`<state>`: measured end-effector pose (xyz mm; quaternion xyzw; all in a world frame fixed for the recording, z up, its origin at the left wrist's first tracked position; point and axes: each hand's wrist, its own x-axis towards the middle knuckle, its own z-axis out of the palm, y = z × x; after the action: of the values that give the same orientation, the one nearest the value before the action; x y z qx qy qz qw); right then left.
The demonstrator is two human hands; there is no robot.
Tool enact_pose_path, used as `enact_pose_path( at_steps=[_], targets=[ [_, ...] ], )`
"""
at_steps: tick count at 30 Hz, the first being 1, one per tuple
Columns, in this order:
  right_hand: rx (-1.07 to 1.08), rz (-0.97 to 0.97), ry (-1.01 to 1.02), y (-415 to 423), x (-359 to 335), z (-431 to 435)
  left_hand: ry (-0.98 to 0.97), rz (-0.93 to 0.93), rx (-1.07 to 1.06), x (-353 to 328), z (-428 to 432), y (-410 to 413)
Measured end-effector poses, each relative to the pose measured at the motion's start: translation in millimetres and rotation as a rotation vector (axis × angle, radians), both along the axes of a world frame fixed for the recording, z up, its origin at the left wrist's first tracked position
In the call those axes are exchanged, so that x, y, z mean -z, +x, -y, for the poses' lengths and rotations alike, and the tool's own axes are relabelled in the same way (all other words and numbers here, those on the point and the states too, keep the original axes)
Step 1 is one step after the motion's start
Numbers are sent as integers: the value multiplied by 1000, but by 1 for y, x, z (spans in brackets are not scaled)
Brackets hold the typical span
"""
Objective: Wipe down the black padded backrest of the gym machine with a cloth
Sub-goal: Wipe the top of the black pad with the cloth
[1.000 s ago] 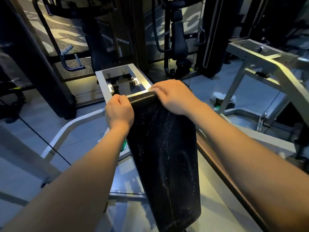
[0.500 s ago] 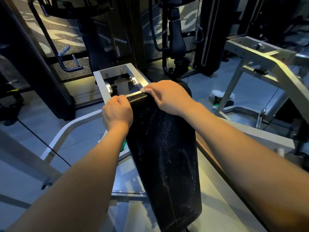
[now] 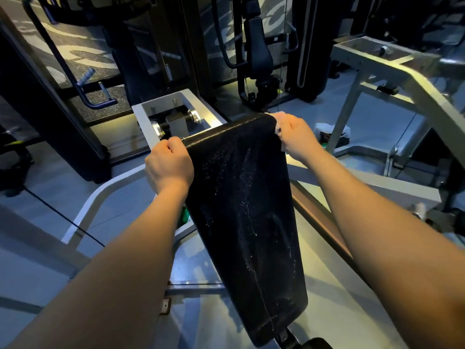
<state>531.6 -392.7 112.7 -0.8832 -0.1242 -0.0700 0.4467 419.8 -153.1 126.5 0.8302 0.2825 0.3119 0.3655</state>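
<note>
Black padding fills the middle of the view: the backrest (image 3: pixel 246 210) runs long and narrow from its top edge, far from the camera, down to its rounded lower end close by, and it tilts away. Pale streaks and specks of wet lie along its face. Just beyond the backrest's top edge sits a grey metal frame (image 3: pixel 161 107), an open box with a bolted pivot inside. The left hand (image 3: pixel 168 165) is at the backrest's upper left corner, its fingers curled over the corner and gripping it. The right hand (image 3: pixel 294 137) is at the backrest's upper right corner, fist closed, pressed against the side edge. It holds a white cloth (image 3: pixel 277 125), of which only a frayed bit shows between the knuckles and the padding. A small green object (image 3: pixel 185 215) peeks out at the backrest's left edge, below the left wrist; what it is cannot be told.
</note>
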Motion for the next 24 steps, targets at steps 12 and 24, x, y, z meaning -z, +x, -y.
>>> enact_pose_path(
  at_steps=[12,24],
  targets=[
    [123,-167,392,-15,31,0,65,21,-59,0,6,0],
    [-8,-120,-178,-29,81,23,101,16,-65,2,5,1]
  ],
)
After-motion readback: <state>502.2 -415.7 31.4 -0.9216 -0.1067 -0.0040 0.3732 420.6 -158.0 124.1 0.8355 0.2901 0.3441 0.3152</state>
